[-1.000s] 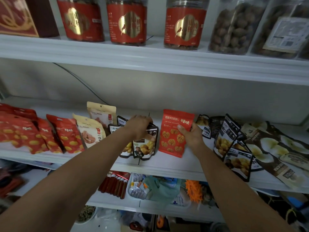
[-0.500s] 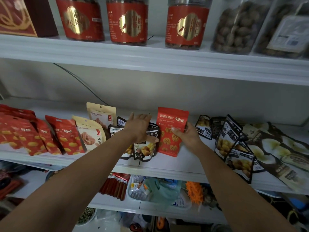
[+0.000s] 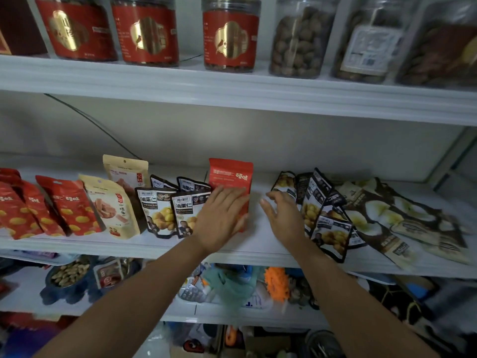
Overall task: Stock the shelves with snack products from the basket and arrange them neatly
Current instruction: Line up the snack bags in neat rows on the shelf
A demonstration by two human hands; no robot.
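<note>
From the head camera, the red snack pouch (image 3: 231,174) stands upright on the middle shelf (image 3: 258,250), far back from its white front edge, just right of the black chestnut pouches (image 3: 165,210). It is a flat, glossy plastic bag of rectangular shape with white letters near the top; its lower half is hidden. The left hand (image 3: 222,218) lies flat against the front of this pouch, its fingers (image 3: 227,197) straight and a little apart, gripping nothing. The right hand (image 3: 281,215) is just right of the pouch and apart from it, with fingers (image 3: 276,198) relaxed and spread. They reach to a leaning black pouch (image 3: 284,182); whether they touch it I cannot tell. Soft beige pouches (image 3: 111,205) stand further left.
</note>
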